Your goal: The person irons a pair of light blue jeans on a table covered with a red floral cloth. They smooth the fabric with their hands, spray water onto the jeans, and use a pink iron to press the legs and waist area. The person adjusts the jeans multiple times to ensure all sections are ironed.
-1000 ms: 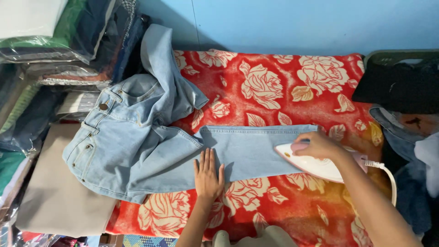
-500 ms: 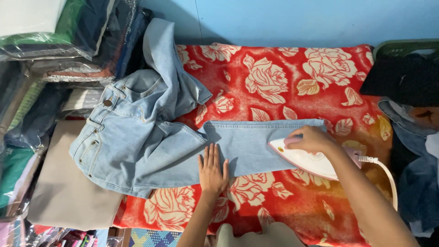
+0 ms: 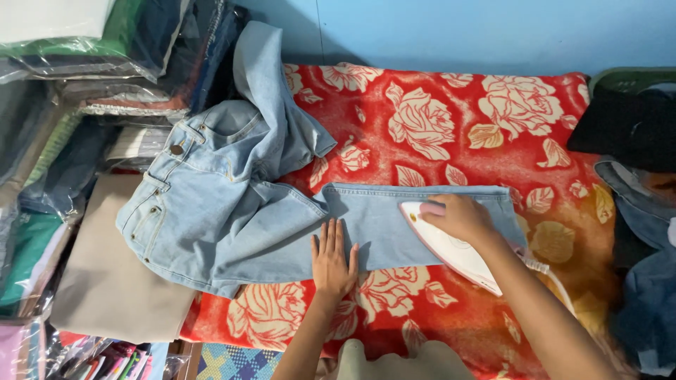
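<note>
Soft, limp jeans (image 3: 232,211) lie on the red floral blanket (image 3: 451,119); left hand (image 3: 332,259) presses flat, fingers spread; right hand (image 3: 461,218) grips the iron (image 3: 451,250).

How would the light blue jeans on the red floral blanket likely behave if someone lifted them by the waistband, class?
The jeans would probably sag and drape: one leg already lies crumpled in folds. They likely feel fairly heavy, being thick denim. They seem unlikely to slide, lying on the fuzzy-looking blanket under the flat left hand.

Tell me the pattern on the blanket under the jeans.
The blanket is red with large cream roses and leaves, seen in the head view, the only one.
</note>
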